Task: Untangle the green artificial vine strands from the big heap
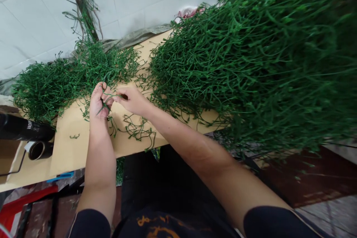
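Dark shirt [195,227] nearest in head view. Large green pile [237,67] crowds right of desk [72,156]; smaller heap [83,67] at left, black bottle [25,126] and cup [39,150] beside. Loose stems [136,131] near wrists. Left hand [100,100], palm up, fingers curled, grips green stem [110,95]; right hand [132,99], back up, pinches its end.

Tan tabletop [71,152] before me: large green stem heap [223,67] rightward, smaller heap [67,78] leftward, loose stems [138,129] near my edge.
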A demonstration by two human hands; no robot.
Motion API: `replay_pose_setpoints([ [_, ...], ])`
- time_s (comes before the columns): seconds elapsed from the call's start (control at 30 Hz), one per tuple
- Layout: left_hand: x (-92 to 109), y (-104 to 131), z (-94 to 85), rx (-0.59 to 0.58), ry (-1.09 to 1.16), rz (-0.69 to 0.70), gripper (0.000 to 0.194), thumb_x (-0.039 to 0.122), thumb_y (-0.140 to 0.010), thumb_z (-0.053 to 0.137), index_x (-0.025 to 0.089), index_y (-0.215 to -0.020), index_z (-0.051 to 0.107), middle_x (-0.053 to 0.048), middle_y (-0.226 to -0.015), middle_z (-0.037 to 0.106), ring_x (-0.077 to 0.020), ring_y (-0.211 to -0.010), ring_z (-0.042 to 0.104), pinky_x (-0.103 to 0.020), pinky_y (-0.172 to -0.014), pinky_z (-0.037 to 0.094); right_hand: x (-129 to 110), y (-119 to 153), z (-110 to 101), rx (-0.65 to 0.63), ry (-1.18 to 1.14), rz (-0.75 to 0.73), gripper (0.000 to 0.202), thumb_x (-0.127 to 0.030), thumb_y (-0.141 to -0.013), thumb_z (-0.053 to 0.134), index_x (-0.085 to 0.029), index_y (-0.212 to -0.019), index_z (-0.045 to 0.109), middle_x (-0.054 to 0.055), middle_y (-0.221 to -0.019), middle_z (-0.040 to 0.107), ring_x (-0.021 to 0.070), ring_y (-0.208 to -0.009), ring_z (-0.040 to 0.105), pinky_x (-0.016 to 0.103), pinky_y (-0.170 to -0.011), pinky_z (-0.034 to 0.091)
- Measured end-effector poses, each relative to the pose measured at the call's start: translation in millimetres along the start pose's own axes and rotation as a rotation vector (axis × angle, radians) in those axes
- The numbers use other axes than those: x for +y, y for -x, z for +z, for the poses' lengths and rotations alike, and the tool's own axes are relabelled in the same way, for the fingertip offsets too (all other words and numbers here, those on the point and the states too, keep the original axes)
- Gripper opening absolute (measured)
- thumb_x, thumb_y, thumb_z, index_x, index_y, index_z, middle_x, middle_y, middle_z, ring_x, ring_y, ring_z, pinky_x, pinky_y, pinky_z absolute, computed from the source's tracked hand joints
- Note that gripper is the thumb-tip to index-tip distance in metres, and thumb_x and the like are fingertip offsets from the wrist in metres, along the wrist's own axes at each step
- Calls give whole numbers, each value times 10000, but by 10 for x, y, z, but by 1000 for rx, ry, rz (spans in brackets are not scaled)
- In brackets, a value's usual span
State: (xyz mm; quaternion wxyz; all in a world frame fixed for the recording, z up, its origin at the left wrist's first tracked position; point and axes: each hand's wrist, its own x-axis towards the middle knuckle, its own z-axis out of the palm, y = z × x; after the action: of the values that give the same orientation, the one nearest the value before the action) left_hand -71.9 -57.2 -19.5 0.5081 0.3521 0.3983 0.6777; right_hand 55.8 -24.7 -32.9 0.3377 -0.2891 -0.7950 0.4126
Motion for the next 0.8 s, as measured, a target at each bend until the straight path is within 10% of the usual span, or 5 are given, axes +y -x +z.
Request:
replay_pose_setpoints([
  [0.4,-62,-42,23,100,26,191,97,311,-858,539,230,-804,546,22,-689,469,-53,-571,456,-161,-504,394,49,118,225,-53,16,140,546,-390,-612,716,-90,-1009,490,150,-1063,521,172,-853,501,291,-680,419],
  [0.57,-82,-76,-40,129,18,263,95,285,-872,509,259,-948,558,6,-897,599,-72,-756,574,-187,-661,458,27,85,262,-336,67,96,52,-172,-726,572,-130,-708,548,27,-699,558,119,-650,494,257,-634,366],
  [0.8,-121,-142,-106,216,-225,134,381,517,-805,543,201,-1018,544,-42,-903,667,-99,-716,637,-190,-617,460,143,-53,31,-18,-277,192,172,-112,-817,432,-162,-660,481,-33,-567,445,84,-526,417,229,-539,344],
])
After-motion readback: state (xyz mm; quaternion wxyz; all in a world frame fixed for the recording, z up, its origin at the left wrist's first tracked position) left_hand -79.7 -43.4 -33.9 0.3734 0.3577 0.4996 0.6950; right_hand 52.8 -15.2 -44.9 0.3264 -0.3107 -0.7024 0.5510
